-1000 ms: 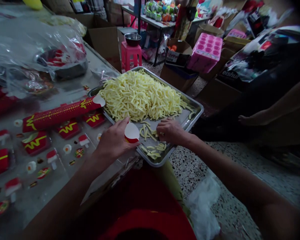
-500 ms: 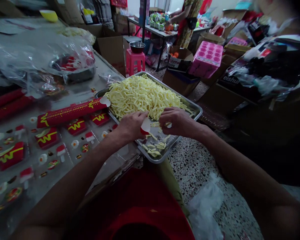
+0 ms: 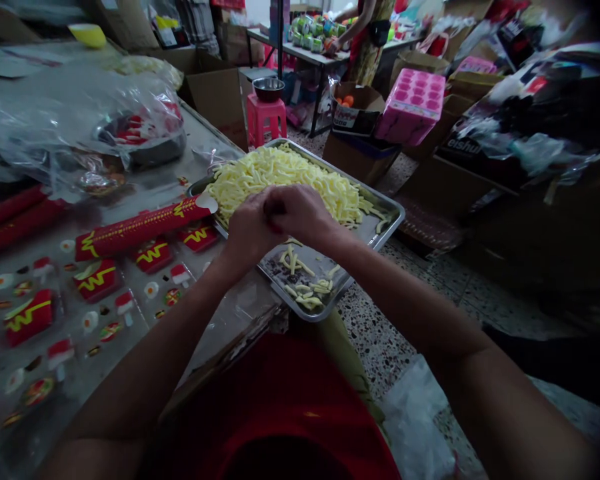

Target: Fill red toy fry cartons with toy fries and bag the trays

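Hands, two, head view: left hand, curled, closed about a small red carton, mostly hidden; right hand, fingers bent over the carton, touching or nearly touching the left; whether it grips anything cannot be told. Both above the metal tray, before the pile of pale yellow strips. Loose strips, several, in the tray's near corner. Counter, left: one long stack of nested red cartons; flat red packs with yellow zigzags. Beyond: pink stool, bearing one metal bowl.
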Tool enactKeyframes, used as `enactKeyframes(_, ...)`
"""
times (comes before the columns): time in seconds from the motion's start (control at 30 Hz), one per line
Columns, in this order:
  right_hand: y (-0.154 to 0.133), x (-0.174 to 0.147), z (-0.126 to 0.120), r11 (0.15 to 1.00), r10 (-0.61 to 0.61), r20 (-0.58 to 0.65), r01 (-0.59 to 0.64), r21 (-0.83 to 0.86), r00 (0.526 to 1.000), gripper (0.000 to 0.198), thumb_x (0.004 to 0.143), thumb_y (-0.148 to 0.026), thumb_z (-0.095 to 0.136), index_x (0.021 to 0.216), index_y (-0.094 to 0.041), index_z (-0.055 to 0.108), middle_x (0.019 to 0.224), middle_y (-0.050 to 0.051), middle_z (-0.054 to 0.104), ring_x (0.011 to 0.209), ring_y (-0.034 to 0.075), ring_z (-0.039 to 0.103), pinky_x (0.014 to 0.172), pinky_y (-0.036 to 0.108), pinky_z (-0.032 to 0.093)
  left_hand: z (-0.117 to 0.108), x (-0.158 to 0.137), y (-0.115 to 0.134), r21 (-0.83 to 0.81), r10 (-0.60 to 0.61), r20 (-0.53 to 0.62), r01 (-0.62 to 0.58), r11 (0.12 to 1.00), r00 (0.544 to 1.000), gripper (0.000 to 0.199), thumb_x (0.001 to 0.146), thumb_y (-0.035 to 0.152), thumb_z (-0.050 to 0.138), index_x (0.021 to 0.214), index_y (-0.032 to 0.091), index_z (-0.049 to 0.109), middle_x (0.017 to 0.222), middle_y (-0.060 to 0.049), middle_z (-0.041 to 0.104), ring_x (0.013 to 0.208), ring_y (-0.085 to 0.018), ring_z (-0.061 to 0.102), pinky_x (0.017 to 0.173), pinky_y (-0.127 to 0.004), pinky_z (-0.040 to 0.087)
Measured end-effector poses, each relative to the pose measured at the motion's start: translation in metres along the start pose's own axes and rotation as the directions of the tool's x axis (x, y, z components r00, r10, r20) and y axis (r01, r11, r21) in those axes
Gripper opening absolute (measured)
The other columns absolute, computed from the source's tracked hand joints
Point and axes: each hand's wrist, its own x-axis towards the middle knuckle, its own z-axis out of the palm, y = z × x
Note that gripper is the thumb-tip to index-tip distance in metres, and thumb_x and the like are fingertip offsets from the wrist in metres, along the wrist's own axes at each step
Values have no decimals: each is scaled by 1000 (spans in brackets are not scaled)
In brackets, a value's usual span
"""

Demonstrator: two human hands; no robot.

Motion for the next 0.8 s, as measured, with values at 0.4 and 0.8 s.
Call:
enactKeyframes(0.4, 41, -59, 13, 993, 77, 67, -82, 79, 995, 32, 86, -36, 84, 113, -20, 81, 85, 3, 75, 74, 16, 65, 72, 30, 49, -17, -14, -47, -152, -123, 141, 145, 978, 982, 97, 60, 34, 99, 146, 15, 58, 148, -16, 64, 136, -33, 61, 120, -45, 46)
enactKeyframes(0.8, 38, -58, 53, 950, 181, 407, -53, -307, 895, 26, 77, -12, 71, 98, -17, 85, 93, 10, 80, 84, 22, 70, 72, 30, 45, -49, -38, -37, 126, -166, 427, 123, 984, 889, 97, 64, 38, 95, 150, 21, 56, 150, -13, 63, 135, -33, 63, 114, -40, 49)
